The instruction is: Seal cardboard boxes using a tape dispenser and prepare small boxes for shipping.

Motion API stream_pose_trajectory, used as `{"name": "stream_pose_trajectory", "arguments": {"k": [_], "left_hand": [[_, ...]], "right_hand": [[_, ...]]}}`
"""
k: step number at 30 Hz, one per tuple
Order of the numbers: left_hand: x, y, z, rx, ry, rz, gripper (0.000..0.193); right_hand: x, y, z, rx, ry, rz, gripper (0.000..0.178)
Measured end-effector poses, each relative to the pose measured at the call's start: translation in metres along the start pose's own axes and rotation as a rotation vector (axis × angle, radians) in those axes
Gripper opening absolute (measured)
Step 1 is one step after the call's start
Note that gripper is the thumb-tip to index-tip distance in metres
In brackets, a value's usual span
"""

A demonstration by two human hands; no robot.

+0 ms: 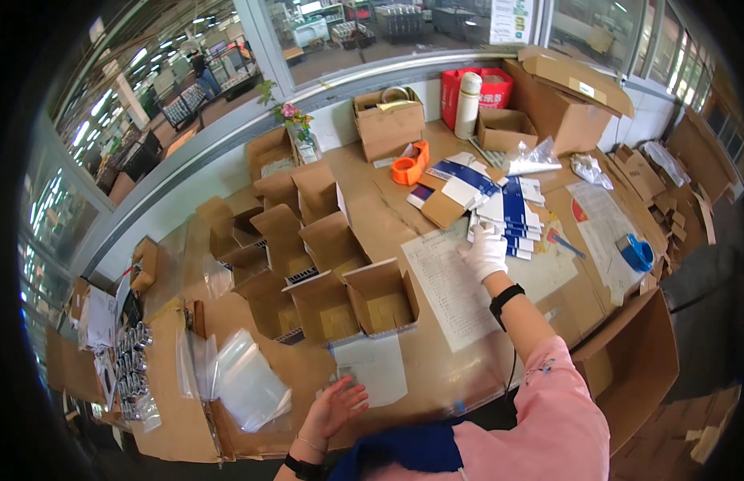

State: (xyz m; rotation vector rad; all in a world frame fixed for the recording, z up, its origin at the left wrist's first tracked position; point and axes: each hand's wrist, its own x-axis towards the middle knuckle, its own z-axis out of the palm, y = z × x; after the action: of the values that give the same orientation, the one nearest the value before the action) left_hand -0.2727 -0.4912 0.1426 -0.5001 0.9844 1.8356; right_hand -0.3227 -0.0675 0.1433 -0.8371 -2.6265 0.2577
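Note:
My right hand [486, 250], in a white glove, reaches forward to a pile of flat blue-and-white cartons [504, 210]. Its fingers are bunched at the pile's near left edge, closed on a carton there; the fingertips are partly hidden. My left hand [341, 406] is bare and open, palm up with fingers apart, low over the table's front edge. Beside it lies a white sheet [380, 369]. Several open brown cardboard boxes [324, 309] stand in a group left of centre. A printed form [448, 293] lies between them and my right arm.
Clear plastic bags [250, 383] lie front left, near shiny metal parts [133, 365]. Orange tape [410, 164], a white flask [467, 107] and a red bag [492, 88] stand at the back. Blue tape [635, 252] sits on the right. A large open carton [632, 361] stands beside my right arm.

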Motion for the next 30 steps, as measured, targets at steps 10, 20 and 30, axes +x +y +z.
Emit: {"name": "stream_pose_trajectory", "arguments": {"k": [10, 20, 30], "left_hand": [[-0.012, 0.001, 0.002, 0.047, 0.035, 0.027, 0.035], [-0.010, 0.003, -0.012, -0.101, -0.027, 0.054, 0.032], [0.011, -0.007, 0.031, 0.097, -0.158, -0.093, 0.037]], "right_hand": [[0.075, -0.002, 0.079, -0.366, -0.125, -0.373, 0.032], [-0.103, 0.051, -0.082, 0.161, 0.175, -0.566, 0.031], [-0.152, 0.071, -0.056, 0.016, 0.009, 0.218, 0.091]]}}
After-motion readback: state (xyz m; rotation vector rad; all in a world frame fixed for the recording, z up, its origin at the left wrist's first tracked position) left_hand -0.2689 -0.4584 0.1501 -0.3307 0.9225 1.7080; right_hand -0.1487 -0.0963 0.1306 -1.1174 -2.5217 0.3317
